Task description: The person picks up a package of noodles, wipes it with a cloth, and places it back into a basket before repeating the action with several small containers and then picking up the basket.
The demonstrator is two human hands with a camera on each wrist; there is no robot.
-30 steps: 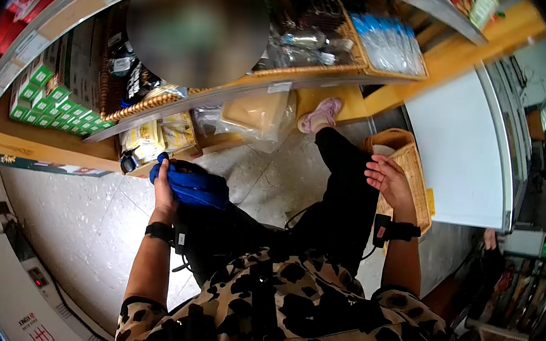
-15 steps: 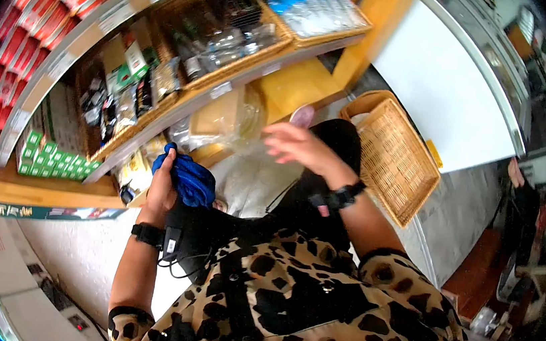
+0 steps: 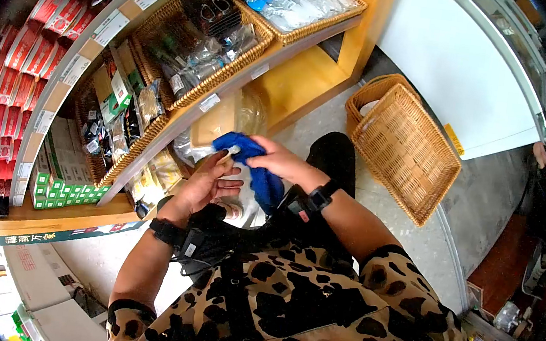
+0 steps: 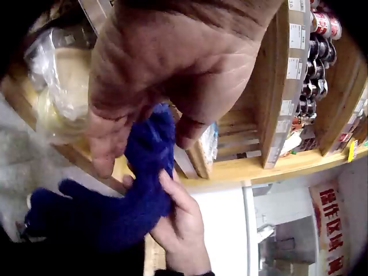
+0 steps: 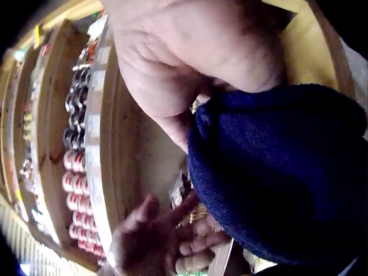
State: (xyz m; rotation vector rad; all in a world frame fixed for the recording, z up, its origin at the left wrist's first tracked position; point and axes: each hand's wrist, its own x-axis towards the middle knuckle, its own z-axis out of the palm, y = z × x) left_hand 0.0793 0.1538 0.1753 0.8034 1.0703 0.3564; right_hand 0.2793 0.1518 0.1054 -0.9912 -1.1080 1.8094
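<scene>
My right hand (image 3: 284,162) grips a blue cloth (image 3: 267,190), a soft fabric that hangs down from the fingers in the head view. The cloth fills much of the right wrist view, bunched under the thumb side of that hand. My left hand (image 3: 207,186) is turned palm up beside the cloth, its fingers spread and its thumb tip close to the cloth's upper edge. In the left wrist view the blue cloth (image 4: 115,218) appears beyond my left hand (image 4: 178,63), with my right hand (image 4: 183,224) around its middle.
Ahead stands a wooden shelf with wicker baskets (image 3: 219,83) of packaged goods. Red-labelled tins (image 3: 17,84) and green boxes (image 3: 61,193) are to the left. A wicker basket (image 3: 406,152) sits on the floor at right, near a white panel (image 3: 459,70).
The blue cloth has passed from my left hand to my right hand. My right hand came in from the right, and my left hand opened. The view has turned.
</scene>
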